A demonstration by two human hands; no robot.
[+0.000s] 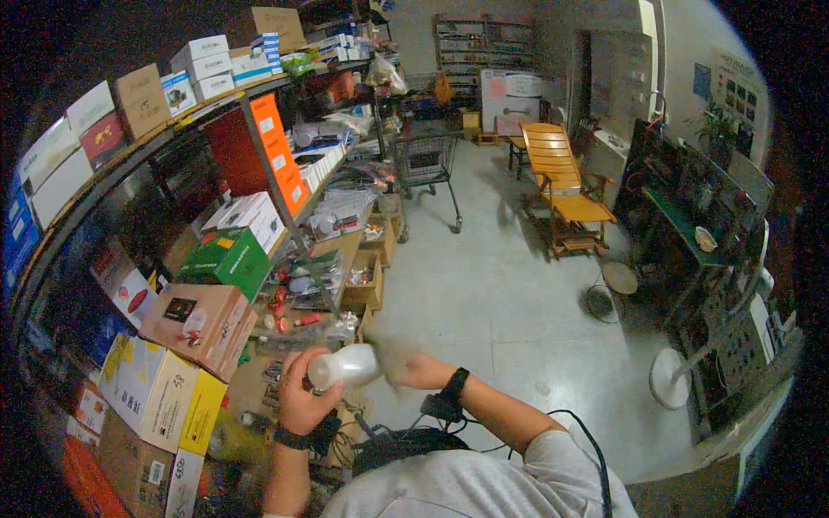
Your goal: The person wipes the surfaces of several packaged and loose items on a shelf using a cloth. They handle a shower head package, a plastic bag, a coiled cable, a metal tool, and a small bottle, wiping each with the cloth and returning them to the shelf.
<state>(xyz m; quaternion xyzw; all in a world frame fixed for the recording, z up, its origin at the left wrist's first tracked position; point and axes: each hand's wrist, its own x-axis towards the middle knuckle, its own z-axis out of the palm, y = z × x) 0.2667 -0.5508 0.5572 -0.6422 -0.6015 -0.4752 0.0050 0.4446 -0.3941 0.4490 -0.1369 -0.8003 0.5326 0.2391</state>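
Observation:
My left hand (303, 396) grips a white cylindrical object (355, 364), perhaps a bottle or a lamp, lying tilted on its side in the air. Its rounded, paler end sits between my thumb and fingers. On the other side, my right hand (422, 373) is closed on a greyish-brown thing (388, 349), blurred by motion and possibly a cloth. That thing is right beside the white object's right end; whether they touch, I cannot tell. Both wrists wear black straps with small devices.
Shelving (285, 194) loaded with boxes runs along my left, with wooden bins (363, 285) low down. A shopping cart (424, 158) and a wooden reclining chair (567, 188) stand ahead on the grey floor. To the right are a dark workbench (686, 226) and a white round base (668, 379).

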